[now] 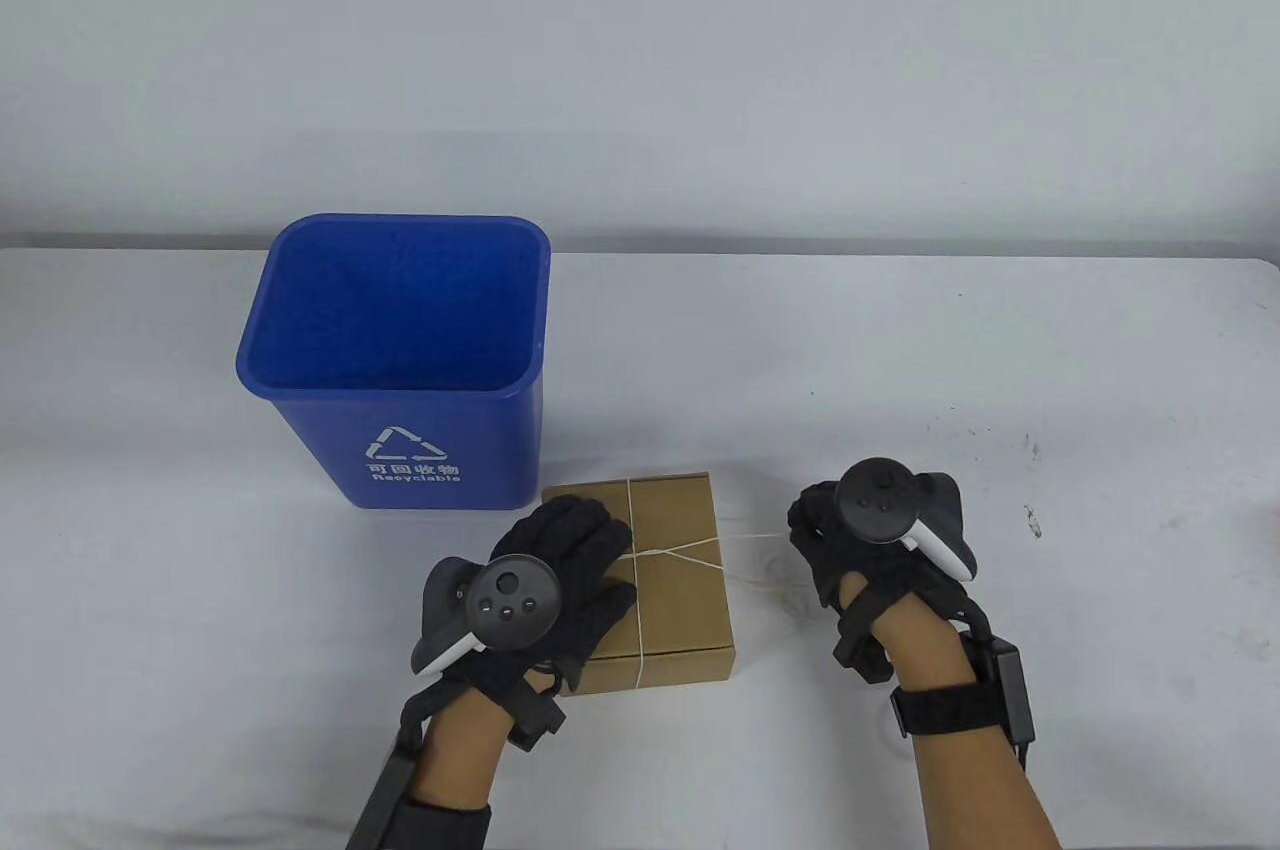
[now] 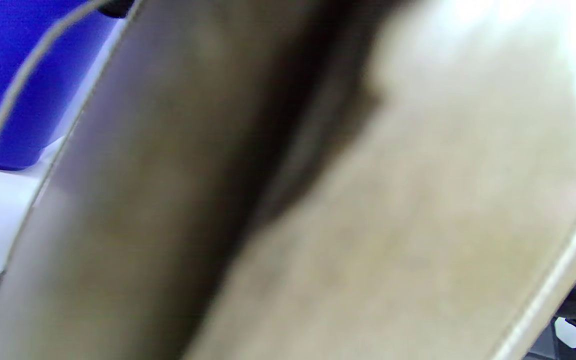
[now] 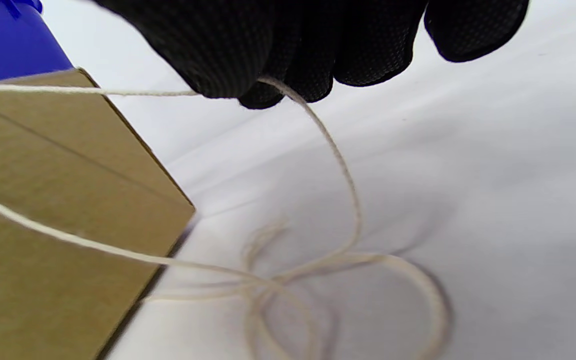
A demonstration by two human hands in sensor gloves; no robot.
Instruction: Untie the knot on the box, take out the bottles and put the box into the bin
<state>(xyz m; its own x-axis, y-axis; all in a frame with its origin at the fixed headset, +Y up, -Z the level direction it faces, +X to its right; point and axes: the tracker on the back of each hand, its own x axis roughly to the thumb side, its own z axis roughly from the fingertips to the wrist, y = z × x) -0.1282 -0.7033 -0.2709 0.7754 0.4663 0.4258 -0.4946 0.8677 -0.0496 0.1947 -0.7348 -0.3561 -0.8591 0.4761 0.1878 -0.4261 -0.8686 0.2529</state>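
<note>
Mostly blurred box (image 2: 393, 225) close-up.

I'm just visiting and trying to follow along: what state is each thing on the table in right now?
Box: closed, flat on the table, string still crossing its top.
String: partly pulled out, one strand drawn off the box's right side, loose loops on the table.
Bin: upright, open, nothing visible inside.
Left hand: resting flat on the box.
Right hand: pinching the string.

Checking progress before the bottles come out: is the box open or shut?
Shut. The box lies flat with string crossing its lid.
</note>
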